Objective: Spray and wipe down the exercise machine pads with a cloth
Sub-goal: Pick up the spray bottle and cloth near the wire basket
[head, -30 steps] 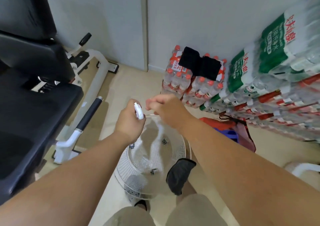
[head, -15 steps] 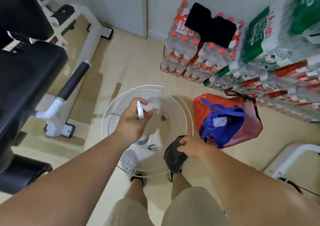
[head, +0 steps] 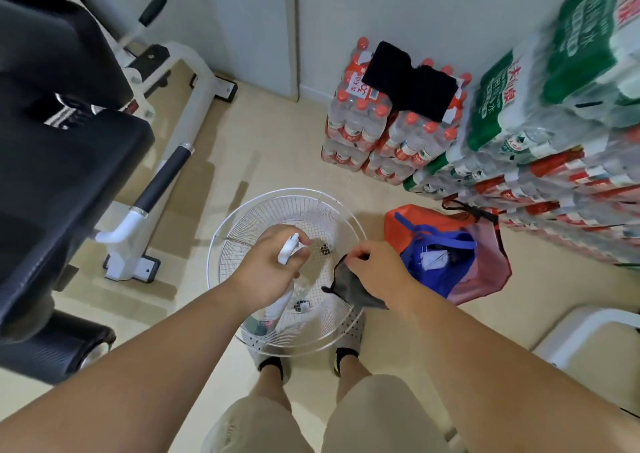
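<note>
Holding both tools above the wire fan guard [head: 311,210] on the floor [head: 242,161], we find the left grip [head: 266,276] clamped round the spray bottle [head: 286,253] and the right grip [head: 379,272] pinching the grey cloth [head: 346,289]. The black seat pad [head: 69,175] lies at 9 o'clock, well apart from both. Risks, as we judge them:
- A premature squeeze would wet the floor, as the nozzle is not aimed at the pad.
- A light pinch could drop the cloth into the guard.
- Stepping toward 9 o'clock could catch the guard at our feet.

1 spray bottle [head: 286,252], 1 grey cloth [head: 346,289], 1 wire basket [head: 270,217], 1 bag [head: 485,272].
</note>
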